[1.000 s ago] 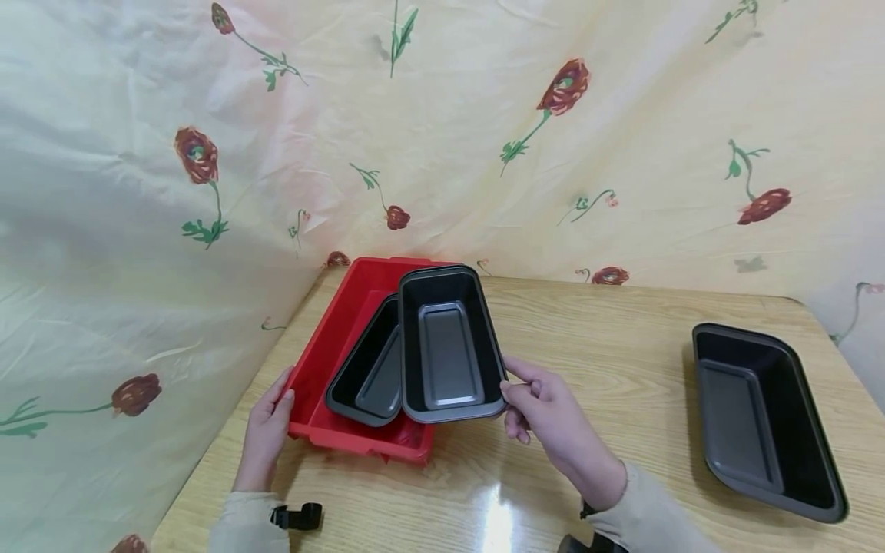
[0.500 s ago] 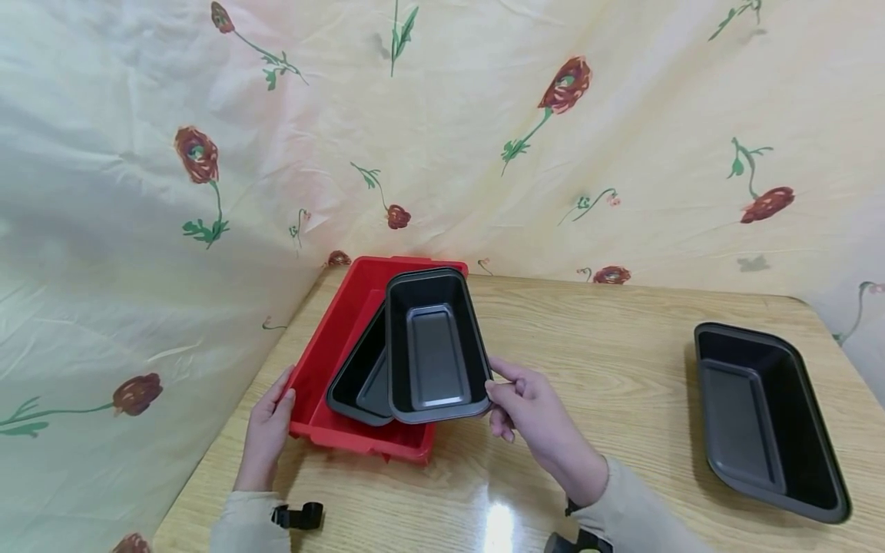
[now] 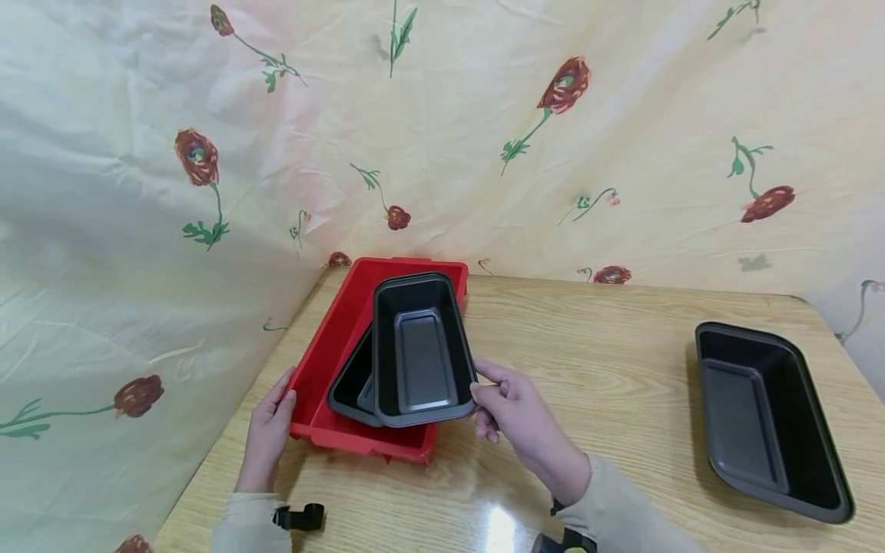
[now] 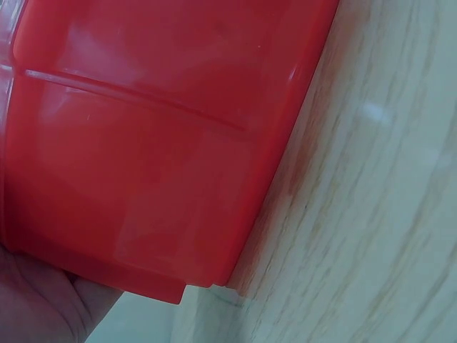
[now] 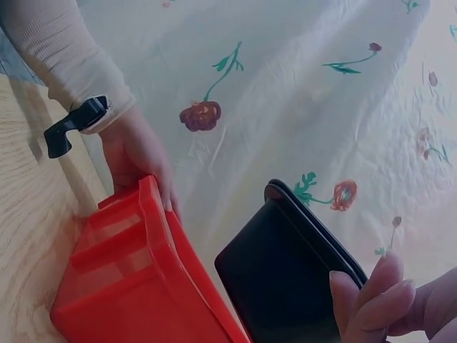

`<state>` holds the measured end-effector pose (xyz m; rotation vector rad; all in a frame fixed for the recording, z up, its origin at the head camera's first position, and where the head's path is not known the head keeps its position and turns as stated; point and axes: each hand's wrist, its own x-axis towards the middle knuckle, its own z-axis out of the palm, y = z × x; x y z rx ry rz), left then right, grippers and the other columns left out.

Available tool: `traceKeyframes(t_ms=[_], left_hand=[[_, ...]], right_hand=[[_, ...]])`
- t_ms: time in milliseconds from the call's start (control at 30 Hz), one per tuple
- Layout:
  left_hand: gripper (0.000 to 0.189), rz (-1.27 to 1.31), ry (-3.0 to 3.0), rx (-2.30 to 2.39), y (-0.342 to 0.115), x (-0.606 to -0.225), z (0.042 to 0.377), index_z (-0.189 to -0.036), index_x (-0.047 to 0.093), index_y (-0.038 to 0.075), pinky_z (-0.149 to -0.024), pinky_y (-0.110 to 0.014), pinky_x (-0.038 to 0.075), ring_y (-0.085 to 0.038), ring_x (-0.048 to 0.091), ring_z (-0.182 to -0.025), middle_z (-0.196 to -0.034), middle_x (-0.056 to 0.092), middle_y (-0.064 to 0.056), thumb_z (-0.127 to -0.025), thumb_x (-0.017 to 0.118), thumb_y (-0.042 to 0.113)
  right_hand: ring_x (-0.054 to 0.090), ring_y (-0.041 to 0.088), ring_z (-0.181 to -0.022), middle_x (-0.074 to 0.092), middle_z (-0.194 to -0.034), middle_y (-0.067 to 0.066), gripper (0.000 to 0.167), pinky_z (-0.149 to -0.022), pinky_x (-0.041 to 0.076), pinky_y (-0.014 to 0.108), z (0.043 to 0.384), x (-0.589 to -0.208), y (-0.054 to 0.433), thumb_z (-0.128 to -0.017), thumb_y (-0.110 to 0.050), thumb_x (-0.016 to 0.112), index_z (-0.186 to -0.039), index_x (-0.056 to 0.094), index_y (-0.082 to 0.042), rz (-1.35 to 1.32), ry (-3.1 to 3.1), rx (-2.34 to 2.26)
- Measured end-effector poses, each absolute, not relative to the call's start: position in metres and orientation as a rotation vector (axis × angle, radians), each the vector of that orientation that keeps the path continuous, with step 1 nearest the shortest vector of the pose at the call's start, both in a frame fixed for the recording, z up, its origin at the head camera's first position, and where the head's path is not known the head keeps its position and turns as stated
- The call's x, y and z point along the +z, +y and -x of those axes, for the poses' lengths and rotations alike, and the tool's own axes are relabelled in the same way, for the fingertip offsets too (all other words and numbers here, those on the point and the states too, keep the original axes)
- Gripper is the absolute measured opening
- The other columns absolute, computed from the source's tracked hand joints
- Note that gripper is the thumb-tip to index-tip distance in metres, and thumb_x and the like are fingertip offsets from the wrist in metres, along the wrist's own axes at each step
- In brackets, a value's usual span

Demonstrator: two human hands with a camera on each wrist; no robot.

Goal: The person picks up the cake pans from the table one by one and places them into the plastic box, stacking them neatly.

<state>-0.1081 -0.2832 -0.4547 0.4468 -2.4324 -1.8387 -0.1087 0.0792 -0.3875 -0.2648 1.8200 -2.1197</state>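
Red tray (image 3: 342, 330) smooth, glossy plastic; central dark pan (image 3: 423, 361) and second pan (image 3: 743, 426) at 4 o'clock smooth, metallic-looking, low-sheen; counter (image 3: 588, 369) wood-grained, shiny near 6 o'clock; backdrop (image 3: 442, 115) at 12 creased cloth.

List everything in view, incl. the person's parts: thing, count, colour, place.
Table: 1, light wood, under everything
Floral cloth: 1, pale with red flowers and green stems, behind and left of the table
Red bin: 1, red, left part of the table
Held loaf pan: 1, black-grey, over the red bin
Lower loaf pan: 1, black-grey, in the red bin, partly hidden by the held loaf pan
Far-right loaf pan: 1, black-grey, right end of the table
Wrist cameras: 2, black, one per wrist
Sleeves: 2, beige, bottom of head view
Left hand: 1, on the red bin's near left edge
Right hand: 1, pinching the held loaf pan's near right corner
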Motion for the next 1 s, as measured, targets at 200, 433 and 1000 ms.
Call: traceKeyframes(t_ms=[200, 433, 1000], left_hand=[[0.049, -0.444, -2.426, -1.844, -0.283, -0.454, 0.107, -0.154, 0.03, 0.021, -0.102, -0.04, 0.04, -0.031, 0.039, -0.133, -0.154, 0.033, -0.014, -0.106, 0.039, 0.022], [0.05, -0.458, -2.424, -1.847, -0.283, -0.455, 0.108, -0.155, 0.03, 0.023, -0.103, -0.044, 0.04, -0.032, 0.04, -0.133, -0.155, 0.033, -0.012, -0.106, 0.04, 0.025], [0.05, -0.455, -2.413, -1.845, -0.282, -0.456, 0.109, -0.154, 0.031, 0.021, -0.104, -0.043, 0.04, -0.031, 0.039, -0.134, -0.155, 0.032, -0.011, -0.106, 0.04, 0.024]], right_hand=[[0.051, 0.009, -0.046, 0.066, -0.068, 0.004, 0.052, -0.043, 0.039, 0.018, 0.111, -0.39, 0.075, -0.099, -0.002, 0.047, -0.148, 0.032, 0.007, 0.278, 1.806, -2.125], [0.052, 0.009, -0.046, 0.068, -0.073, 0.011, 0.052, -0.043, 0.04, 0.017, 0.113, -0.391, 0.071, -0.099, -0.002, 0.047, -0.147, 0.032, 0.008, 0.257, 1.797, -2.132], [0.052, 0.01, -0.046, 0.07, -0.076, 0.011, 0.05, -0.043, 0.041, 0.017, 0.117, -0.39, 0.061, -0.099, -0.002, 0.047, -0.147, 0.037, 0.004, 0.236, 1.766, -2.144]])
